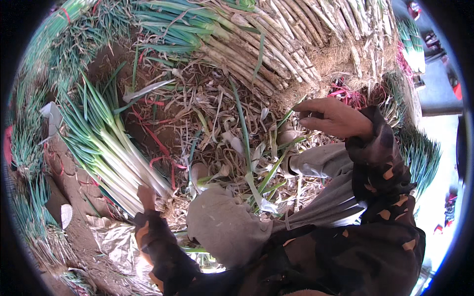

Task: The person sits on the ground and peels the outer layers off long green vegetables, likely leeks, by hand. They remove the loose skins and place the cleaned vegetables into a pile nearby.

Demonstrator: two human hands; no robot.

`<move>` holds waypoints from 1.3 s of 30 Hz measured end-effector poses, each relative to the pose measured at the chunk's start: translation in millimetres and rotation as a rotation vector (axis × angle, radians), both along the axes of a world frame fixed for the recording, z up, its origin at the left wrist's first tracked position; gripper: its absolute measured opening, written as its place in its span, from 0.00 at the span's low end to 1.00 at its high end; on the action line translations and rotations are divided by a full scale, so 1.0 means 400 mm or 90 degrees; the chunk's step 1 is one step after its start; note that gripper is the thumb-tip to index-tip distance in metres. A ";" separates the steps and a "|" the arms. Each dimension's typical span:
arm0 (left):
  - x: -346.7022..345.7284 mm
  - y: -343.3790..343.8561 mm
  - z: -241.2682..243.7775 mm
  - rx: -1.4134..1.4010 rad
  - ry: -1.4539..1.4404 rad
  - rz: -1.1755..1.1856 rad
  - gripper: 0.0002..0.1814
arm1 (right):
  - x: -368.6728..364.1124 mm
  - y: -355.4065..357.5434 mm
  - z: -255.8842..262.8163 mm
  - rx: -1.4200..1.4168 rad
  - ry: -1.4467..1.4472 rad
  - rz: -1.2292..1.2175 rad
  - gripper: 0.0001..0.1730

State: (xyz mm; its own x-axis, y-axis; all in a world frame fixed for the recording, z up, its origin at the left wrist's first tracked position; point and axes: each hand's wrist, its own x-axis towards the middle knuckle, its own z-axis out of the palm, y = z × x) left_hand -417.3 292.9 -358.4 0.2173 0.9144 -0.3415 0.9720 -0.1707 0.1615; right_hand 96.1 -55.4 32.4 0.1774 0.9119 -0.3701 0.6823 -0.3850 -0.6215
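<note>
My left hand (146, 197) is at the white lower ends of a pile of cleaned green onions (111, 148) on my left. Its fingers are mostly hidden, so a grip on a stalk cannot be made out. The pile's green leaves point away from me. My right hand (333, 117) hovers over the ground litter, thumb and fingers apart, with nothing seen in it. Just beyond it are the root ends of a big heap of uncleaned long onions (255, 51), with brownish stalks. One loose green onion leaf (242, 129) lies between my hands.
Dry peelings (207, 107) cover the ground, with red ties (157, 142) strewn among them. Bundled green onions (27, 137) line the left side, and more green tops (420, 159) stand at the right. My bent knee (226, 225) rises between my arms.
</note>
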 end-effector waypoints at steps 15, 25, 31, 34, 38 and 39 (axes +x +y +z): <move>0.289 -0.373 0.308 -0.271 -0.520 0.066 0.25 | 0.150 -0.043 -0.320 -0.162 -0.085 0.121 0.22; 0.341 -0.413 0.336 -0.418 -0.485 0.182 0.16 | 0.392 0.066 -0.521 0.018 -0.390 -0.186 0.13; 0.417 -0.416 0.411 -0.432 -0.510 0.189 0.14 | 0.458 0.128 -0.636 0.069 -0.639 -0.222 0.10; 0.388 -0.422 0.394 -0.416 -0.511 0.210 0.15 | 0.453 0.187 -0.648 0.073 -0.745 -0.230 0.09; 0.380 -0.418 0.397 -0.396 -0.483 0.178 0.16 | 0.454 0.209 -0.632 0.058 -0.744 -0.246 0.09; 0.377 -0.416 0.393 -0.404 -0.481 0.168 0.16 | 0.458 0.203 -0.624 0.043 -0.725 -0.265 0.10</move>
